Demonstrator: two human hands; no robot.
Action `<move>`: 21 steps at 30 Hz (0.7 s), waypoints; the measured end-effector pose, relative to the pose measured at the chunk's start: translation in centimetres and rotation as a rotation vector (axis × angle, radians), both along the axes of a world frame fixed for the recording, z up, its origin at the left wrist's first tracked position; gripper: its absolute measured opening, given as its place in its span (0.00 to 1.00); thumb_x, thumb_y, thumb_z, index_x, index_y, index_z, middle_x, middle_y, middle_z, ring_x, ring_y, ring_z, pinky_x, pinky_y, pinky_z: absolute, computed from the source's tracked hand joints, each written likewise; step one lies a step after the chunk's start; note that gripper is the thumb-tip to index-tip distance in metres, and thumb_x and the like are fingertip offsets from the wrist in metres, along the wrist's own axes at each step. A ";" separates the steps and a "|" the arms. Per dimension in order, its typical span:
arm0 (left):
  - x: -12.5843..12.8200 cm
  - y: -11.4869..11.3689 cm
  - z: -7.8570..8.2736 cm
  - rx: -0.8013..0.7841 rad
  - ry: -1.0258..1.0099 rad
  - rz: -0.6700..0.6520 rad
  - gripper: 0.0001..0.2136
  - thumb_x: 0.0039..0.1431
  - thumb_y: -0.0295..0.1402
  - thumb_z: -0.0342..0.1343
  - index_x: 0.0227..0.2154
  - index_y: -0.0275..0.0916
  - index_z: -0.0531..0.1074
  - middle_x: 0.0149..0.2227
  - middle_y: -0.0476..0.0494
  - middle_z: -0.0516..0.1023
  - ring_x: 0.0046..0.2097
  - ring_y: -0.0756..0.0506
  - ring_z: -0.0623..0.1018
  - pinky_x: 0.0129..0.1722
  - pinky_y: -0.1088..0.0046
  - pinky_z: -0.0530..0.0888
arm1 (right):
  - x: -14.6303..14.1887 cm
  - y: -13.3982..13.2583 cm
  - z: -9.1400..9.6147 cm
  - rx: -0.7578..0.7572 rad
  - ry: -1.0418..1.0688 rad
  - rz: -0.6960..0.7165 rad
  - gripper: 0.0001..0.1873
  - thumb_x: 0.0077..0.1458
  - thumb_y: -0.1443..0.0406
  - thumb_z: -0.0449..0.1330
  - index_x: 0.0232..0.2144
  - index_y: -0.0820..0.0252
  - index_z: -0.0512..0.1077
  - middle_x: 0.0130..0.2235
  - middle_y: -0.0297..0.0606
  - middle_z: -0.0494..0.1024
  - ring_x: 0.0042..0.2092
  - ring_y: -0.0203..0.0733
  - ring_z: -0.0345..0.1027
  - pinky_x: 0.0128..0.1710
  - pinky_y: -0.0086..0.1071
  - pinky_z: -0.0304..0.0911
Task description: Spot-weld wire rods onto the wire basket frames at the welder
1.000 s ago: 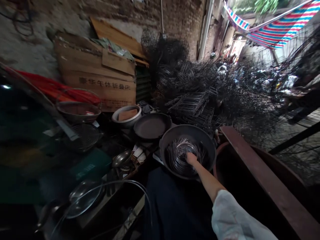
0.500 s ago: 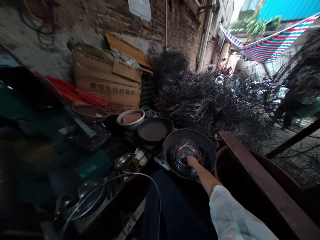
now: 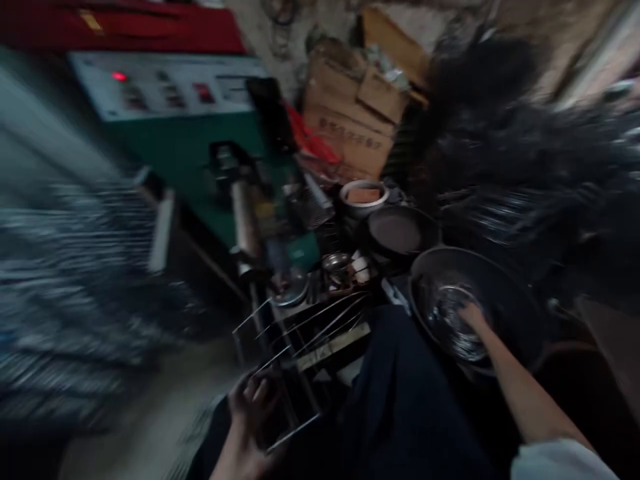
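My right hand (image 3: 473,319) rests on a bundle of shiny bent wires (image 3: 450,320) inside a large dark wok (image 3: 485,273), its fingers blurred. At the lower left, my left hand (image 3: 250,417) grips the end of a thin wire rack (image 3: 305,340), which reaches up towards a green machine (image 3: 190,160). Dark trousers (image 3: 405,407) lie between my hands.
The machine has a pale control panel (image 3: 165,87) with a lit red lamp. Beyond the wok stand a dark pan (image 3: 395,232) and a white pot (image 3: 364,197). A cardboard box (image 3: 350,113) stands behind them. Blurred wire racks (image 3: 75,280) fill the left, and a dark wire heap (image 3: 525,147) fills the right.
The view has swung left, bringing the green machine into sight. My left hand has appeared holding the wire rack. My right hand remains in the wok.
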State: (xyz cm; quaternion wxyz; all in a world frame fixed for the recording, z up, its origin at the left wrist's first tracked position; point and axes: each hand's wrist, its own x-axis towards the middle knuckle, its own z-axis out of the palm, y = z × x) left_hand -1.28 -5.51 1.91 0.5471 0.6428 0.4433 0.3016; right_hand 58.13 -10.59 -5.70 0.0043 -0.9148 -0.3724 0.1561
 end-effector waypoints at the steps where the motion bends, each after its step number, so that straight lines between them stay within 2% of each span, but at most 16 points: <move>1: -0.4 0.1 -0.3 -0.004 0.004 0.031 0.47 0.55 0.41 0.71 0.69 0.53 0.46 0.70 0.33 0.57 0.70 0.28 0.64 0.64 0.40 0.71 | -0.3 1.3 0.9 0.037 0.005 0.050 0.17 0.64 0.71 0.53 0.48 0.71 0.79 0.47 0.58 0.82 0.52 0.57 0.78 0.51 0.44 0.74; 2: -0.8 0.2 -0.5 -0.007 0.005 0.044 0.51 0.52 0.39 0.72 0.69 0.56 0.42 0.70 0.33 0.55 0.72 0.26 0.60 0.65 0.39 0.69 | -1.0 2.8 2.0 0.090 0.023 0.114 0.19 0.65 0.70 0.50 0.48 0.69 0.79 0.48 0.55 0.83 0.53 0.56 0.78 0.52 0.44 0.73; 4: -1.2 0.6 -0.8 -0.003 0.017 0.039 0.52 0.48 0.35 0.70 0.68 0.56 0.39 0.71 0.31 0.51 0.74 0.24 0.55 0.65 0.35 0.66 | -4.3 5.5 4.9 0.291 0.140 0.303 0.20 0.66 0.66 0.50 0.49 0.63 0.79 0.50 0.48 0.83 0.53 0.51 0.77 0.54 0.41 0.72; 6: -1.3 0.7 -0.7 0.017 0.055 0.025 0.51 0.47 0.33 0.68 0.67 0.55 0.39 0.71 0.30 0.50 0.73 0.23 0.55 0.64 0.32 0.66 | -9.4 7.6 8.5 0.624 0.388 0.570 0.16 0.66 0.59 0.57 0.48 0.61 0.80 0.47 0.44 0.84 0.50 0.49 0.79 0.54 0.39 0.72; 7: -1.3 0.7 -0.5 0.030 0.080 0.023 0.51 0.47 0.32 0.68 0.67 0.54 0.40 0.71 0.29 0.51 0.73 0.23 0.57 0.64 0.32 0.66 | -12.3 8.4 10.3 0.714 0.485 0.701 0.15 0.65 0.58 0.60 0.47 0.59 0.80 0.47 0.43 0.84 0.50 0.48 0.79 0.53 0.39 0.72; 9: -1.3 0.3 0.0 0.049 0.127 0.016 0.49 0.48 0.31 0.67 0.66 0.52 0.39 0.69 0.27 0.55 0.72 0.24 0.61 0.63 0.34 0.68 | -18.0 9.7 13.5 0.803 0.561 0.943 0.12 0.67 0.60 0.60 0.48 0.55 0.80 0.47 0.40 0.84 0.49 0.45 0.79 0.53 0.37 0.71; 11: -1.6 -0.2 0.5 0.070 0.166 0.027 0.48 0.50 0.31 0.66 0.66 0.50 0.39 0.67 0.25 0.59 0.69 0.26 0.67 0.62 0.37 0.71 | -22.5 10.7 15.4 0.816 0.521 1.165 0.11 0.69 0.64 0.58 0.49 0.55 0.79 0.47 0.40 0.84 0.51 0.45 0.77 0.55 0.40 0.69; 13: -2.0 -0.6 0.8 0.109 0.203 0.046 0.47 0.50 0.30 0.66 0.65 0.48 0.40 0.66 0.25 0.62 0.67 0.27 0.70 0.62 0.38 0.71 | -25.3 11.5 15.7 0.776 0.441 1.326 0.12 0.69 0.68 0.57 0.49 0.55 0.78 0.45 0.41 0.85 0.51 0.47 0.77 0.57 0.45 0.66; 15: -2.4 -0.9 0.8 0.156 0.217 0.071 0.47 0.48 0.29 0.66 0.64 0.48 0.41 0.64 0.26 0.65 0.66 0.27 0.71 0.63 0.37 0.69 | -26.8 12.3 15.2 0.722 0.384 1.412 0.11 0.68 0.69 0.57 0.48 0.56 0.78 0.43 0.41 0.85 0.51 0.47 0.76 0.57 0.46 0.65; 18: -3.1 -0.5 0.2 0.175 0.174 0.100 0.48 0.45 0.29 0.67 0.64 0.48 0.41 0.63 0.27 0.67 0.67 0.27 0.70 0.65 0.37 0.67 | -27.7 13.3 14.0 0.698 0.321 1.452 0.14 0.67 0.71 0.58 0.51 0.55 0.78 0.45 0.42 0.85 0.54 0.48 0.75 0.56 0.46 0.64; 21: -3.6 0.6 -0.4 0.176 0.154 0.129 0.48 0.43 0.29 0.67 0.63 0.48 0.42 0.62 0.28 0.67 0.67 0.27 0.70 0.65 0.39 0.67 | -28.3 14.1 13.4 0.728 0.222 1.461 0.22 0.64 0.75 0.57 0.56 0.52 0.77 0.48 0.43 0.84 0.57 0.50 0.73 0.60 0.50 0.60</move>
